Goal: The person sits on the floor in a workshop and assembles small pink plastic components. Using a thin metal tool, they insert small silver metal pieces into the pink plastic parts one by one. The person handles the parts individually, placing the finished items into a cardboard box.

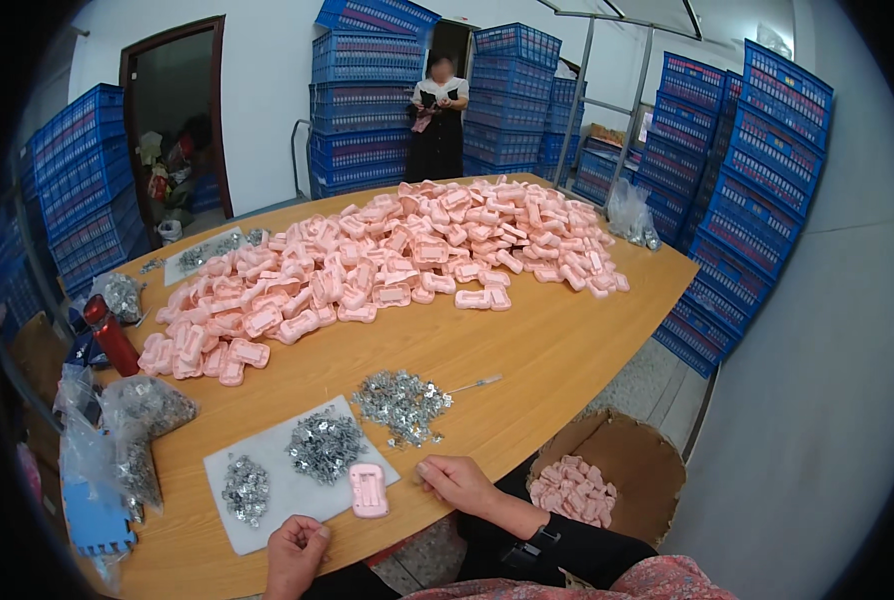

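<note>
A pink plastic shell [369, 491] with open slots lies near the front edge of a white mat [232, 521]. My left hand [298, 553] is at the mat's near edge, fingers curled closed. To the right of the shell, my right hand [457, 483] rests over the table with fingers bent inward and thumb against them. Whatever either hand may hold is too small or hidden to see. Two piles of small metal pieces, a smaller one [246, 490] and a larger one [324, 446], sit on the mat.
Beyond the mat are loose metal clips [401, 405], a thin screwdriver-like tool [477, 383] and a big heap of pink shells [387, 260]. Bags of metal parts [147, 408] and a red bottle [112, 338] stand left. A carton [647, 465] holds pink shells. Blue crates [757, 200] and a person [439, 120] are behind.
</note>
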`<move>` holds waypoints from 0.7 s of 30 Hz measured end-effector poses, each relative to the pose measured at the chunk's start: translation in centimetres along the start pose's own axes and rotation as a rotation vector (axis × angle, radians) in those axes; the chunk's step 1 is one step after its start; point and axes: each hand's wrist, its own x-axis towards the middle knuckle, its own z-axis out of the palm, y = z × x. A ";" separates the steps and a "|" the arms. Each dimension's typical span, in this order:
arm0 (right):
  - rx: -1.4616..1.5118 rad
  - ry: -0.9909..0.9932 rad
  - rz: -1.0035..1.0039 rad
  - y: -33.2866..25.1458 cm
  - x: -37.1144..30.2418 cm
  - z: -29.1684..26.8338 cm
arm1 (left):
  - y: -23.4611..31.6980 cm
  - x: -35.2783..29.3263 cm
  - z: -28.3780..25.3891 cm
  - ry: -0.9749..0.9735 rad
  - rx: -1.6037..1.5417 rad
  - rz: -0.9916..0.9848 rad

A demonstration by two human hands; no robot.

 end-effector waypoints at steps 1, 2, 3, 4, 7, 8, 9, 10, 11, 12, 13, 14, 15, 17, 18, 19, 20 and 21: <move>0.003 0.003 0.002 -0.1 0.0 0.1 | 0.1 -0.1 0.0 -0.001 0.003 0.000; 0.006 0.007 0.004 -0.3 0.0 0.1 | 0.2 -0.1 0.0 -0.002 0.006 0.000; 0.007 0.011 0.009 -0.4 0.0 0.1 | 0.4 -0.3 0.1 -0.017 0.009 0.016; 0.016 0.012 0.017 -0.4 0.0 0.0 | 0.8 -0.6 0.2 -0.031 0.012 0.031; 0.033 0.015 0.030 -0.3 -0.1 0.0 | 1.2 -0.8 0.4 -0.048 0.014 0.049; 0.031 0.017 0.028 -0.3 -0.2 0.0 | 1.2 -0.8 0.4 -0.049 0.013 0.050; 0.031 0.018 0.028 -0.3 -0.2 0.1 | 1.3 -0.9 0.4 -0.047 0.013 0.048; 0.034 0.015 0.029 -0.3 -0.2 0.1 | 1.3 -1.0 0.4 -0.045 0.014 0.047; 0.037 0.013 0.031 -0.4 -0.2 0.1 | 1.3 -1.0 0.4 -0.043 0.014 0.045; 0.039 0.011 0.033 -0.4 -0.3 0.1 | 1.3 -1.0 0.4 -0.039 0.013 0.050; 0.036 0.011 0.030 -0.3 -0.3 0.1 | 1.1 -1.1 0.4 -0.036 0.013 0.055; 0.032 0.010 0.028 -0.2 -0.3 0.2 | 1.0 -1.1 0.4 -0.033 0.013 0.060; 0.027 0.009 0.027 -0.1 -0.3 0.1 | 1.1 -1.1 0.4 -0.034 0.016 0.062; 0.022 0.014 0.024 -0.4 -0.3 0.0 | 1.3 -1.1 0.6 -0.037 0.021 0.066; 0.024 0.014 0.021 -0.4 -0.3 0.0 | 1.4 -1.2 0.6 -0.034 0.022 0.064; 0.025 0.013 0.021 -0.4 -0.3 0.0 | 1.4 -1.2 0.6 -0.030 0.023 0.062; 0.025 0.012 0.020 -0.3 -0.2 0.1 | 1.4 -1.2 0.6 -0.027 0.023 0.060; 0.022 0.014 0.020 -0.4 -0.2 0.0 | 1.5 -1.2 0.6 -0.033 0.022 0.060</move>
